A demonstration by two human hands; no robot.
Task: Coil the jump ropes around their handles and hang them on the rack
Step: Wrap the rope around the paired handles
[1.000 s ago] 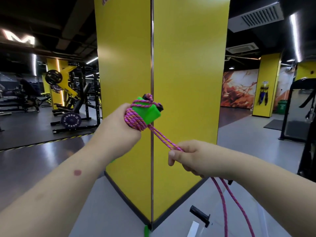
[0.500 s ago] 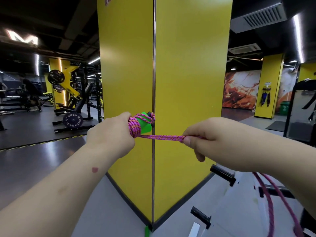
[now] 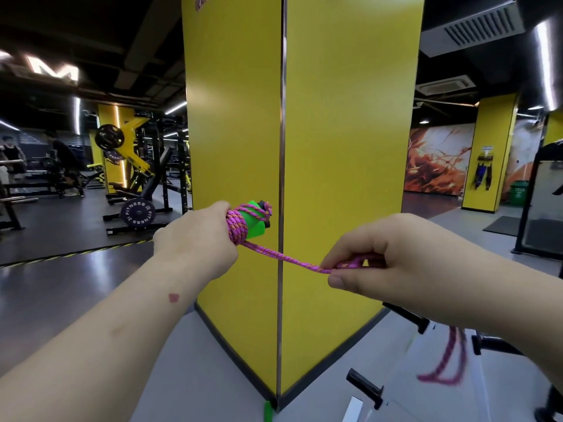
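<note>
Pink braided rope (image 3: 286, 257) is running taut between the person's two hands in front of the corner of a yellow pillar (image 3: 344, 147). Their left hand (image 3: 198, 239) is gripping the green handles (image 3: 254, 222), fingers closed around the lower part, with several turns of the rope already wound tight just above the fist and a small loop sitting over the black tip. From those coils the rope is slanting down and to the right into the right hand (image 3: 387, 263), which is pinching it between thumb and curled fingers. Below the right forearm the loose remainder (image 3: 451, 360) is hanging blurred over black pegs (image 3: 365, 388) on a white frame near the floor. Weight machines (image 3: 134, 178) are standing well off to the left.
</note>
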